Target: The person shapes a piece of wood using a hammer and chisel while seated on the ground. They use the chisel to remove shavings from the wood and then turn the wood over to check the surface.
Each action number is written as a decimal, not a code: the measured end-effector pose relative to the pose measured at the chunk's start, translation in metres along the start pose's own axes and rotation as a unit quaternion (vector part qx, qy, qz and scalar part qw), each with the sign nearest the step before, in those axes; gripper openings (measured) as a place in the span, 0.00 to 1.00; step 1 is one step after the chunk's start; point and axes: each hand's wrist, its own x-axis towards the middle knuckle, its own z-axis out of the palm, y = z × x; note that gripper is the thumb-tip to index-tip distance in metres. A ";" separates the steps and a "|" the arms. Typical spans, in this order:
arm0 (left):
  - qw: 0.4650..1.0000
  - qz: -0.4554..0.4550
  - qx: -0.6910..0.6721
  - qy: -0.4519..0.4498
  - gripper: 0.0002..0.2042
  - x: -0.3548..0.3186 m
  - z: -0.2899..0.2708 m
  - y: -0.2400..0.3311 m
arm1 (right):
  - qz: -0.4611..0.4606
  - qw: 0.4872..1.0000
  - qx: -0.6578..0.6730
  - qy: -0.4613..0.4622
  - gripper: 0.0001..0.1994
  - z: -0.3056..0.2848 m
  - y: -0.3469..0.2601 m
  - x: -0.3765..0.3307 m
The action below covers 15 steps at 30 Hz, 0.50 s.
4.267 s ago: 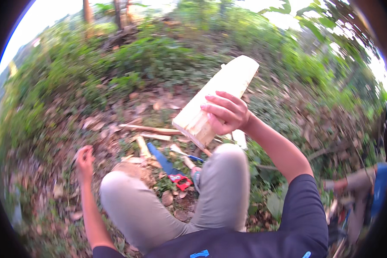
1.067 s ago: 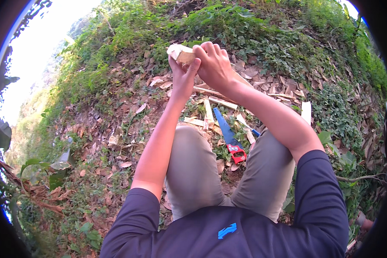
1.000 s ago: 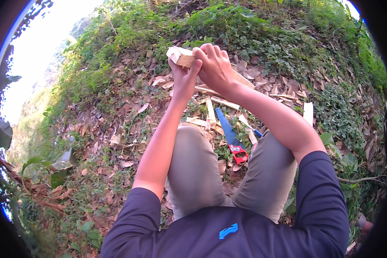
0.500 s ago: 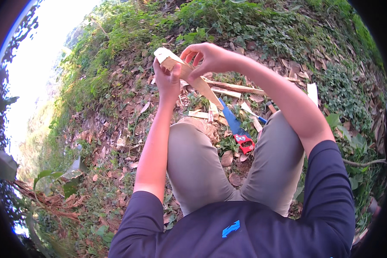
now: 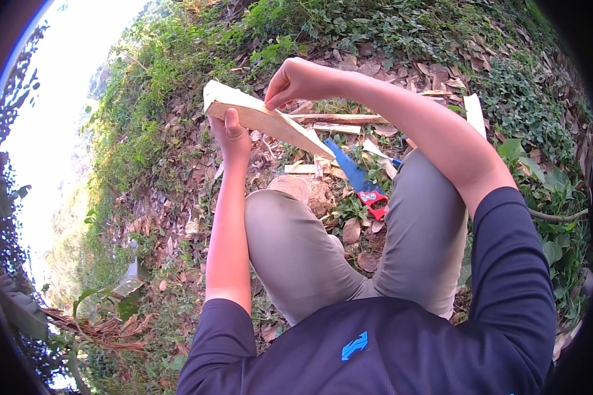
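A long pale piece of wood (image 5: 263, 120), thick at one end and tapering to a point, is held up in front of me at a slant. My left hand (image 5: 234, 139) grips it from below near the thick end, thumb on its near side. Curled in a pinch, my right hand (image 5: 299, 82) touches the upper edge around mid-length, its thumb and forefinger against the wood. Beyond the tapered tip, a handsaw (image 5: 355, 172) with a blue blade and red handle lies on the ground between my knees.
Several split sticks (image 5: 339, 119) and offcuts lie on the leaf-strewn ground ahead. A cut log (image 5: 295, 186) stands by my left knee. A blue-handled tool (image 5: 396, 162) is partly hidden behind my right knee. A pale board (image 5: 474, 113) lies beyond my right forearm.
The wood has swung left and lies flatter, with its thick end farther left. My right hand has shifted left and its fingers are drawn closer together at the wood's edge.
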 end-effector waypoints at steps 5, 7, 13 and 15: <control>1.000 0.001 0.017 0.003 0.39 0.002 -0.006 0.001 | -0.032 0.999 0.006 0.041 0.09 0.007 -0.003 0.003; 1.000 -0.001 0.017 0.003 0.39 0.001 -0.005 0.003 | -0.061 0.997 -0.027 0.044 0.09 0.006 -0.004 0.004; 0.999 0.004 0.032 0.009 0.41 -0.002 -0.007 0.005 | -0.115 0.985 -0.093 0.085 0.09 0.008 -0.006 0.010; 0.999 0.004 0.030 0.011 0.42 -0.002 -0.007 0.005 | -0.186 0.959 -0.188 0.103 0.08 0.005 -0.004 0.013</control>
